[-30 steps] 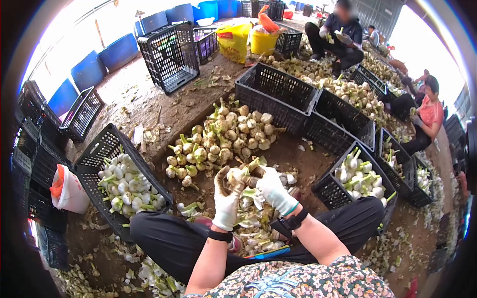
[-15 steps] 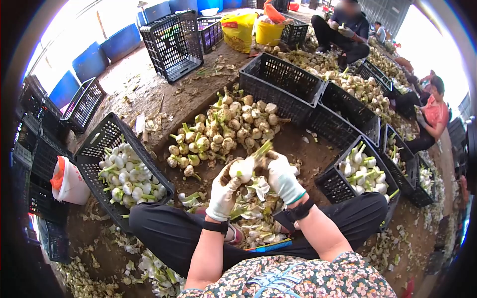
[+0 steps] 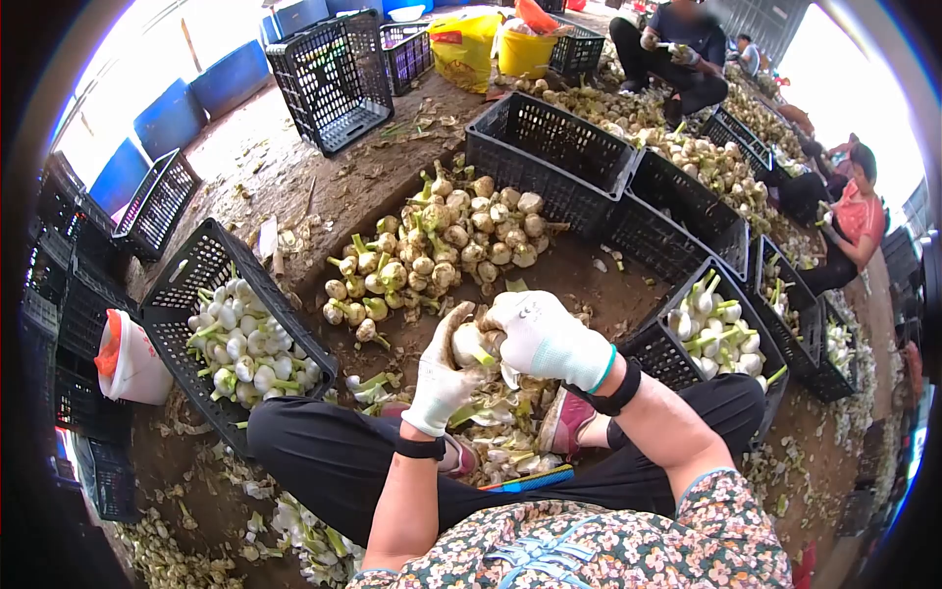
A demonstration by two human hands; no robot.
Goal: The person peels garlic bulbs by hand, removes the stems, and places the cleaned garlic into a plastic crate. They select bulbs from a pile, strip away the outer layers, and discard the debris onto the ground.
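A pale garlic bulb (image 3: 471, 347) with a short green stem sits in my left hand (image 3: 439, 381), in a soiled white glove with its fingers and thumb around it. My right hand (image 3: 551, 339), also gloved, closes its bent fingers on the upper right side of the same bulb; its fingertips are partly hidden. Beneath both hands lie torn garlic skins and leaves (image 3: 510, 432) between my shoes. Just beyond them is a heap of untrimmed, brownish garlic bulbs (image 3: 442, 245) with stems.
A black crate (image 3: 182, 324) of white garlic stands on my left, another garlic crate (image 3: 653, 344) on my right. More black crates (image 3: 549, 191) line the far side. A blue-edged strip (image 3: 530, 480) lies by my lap. People (image 3: 677, 59) sit among garlic farther back.
My right hand has swung over the top of the bulb, its back now facing up. The stem, formerly pointing up and right, now points down and right. My left hand keeps hold.
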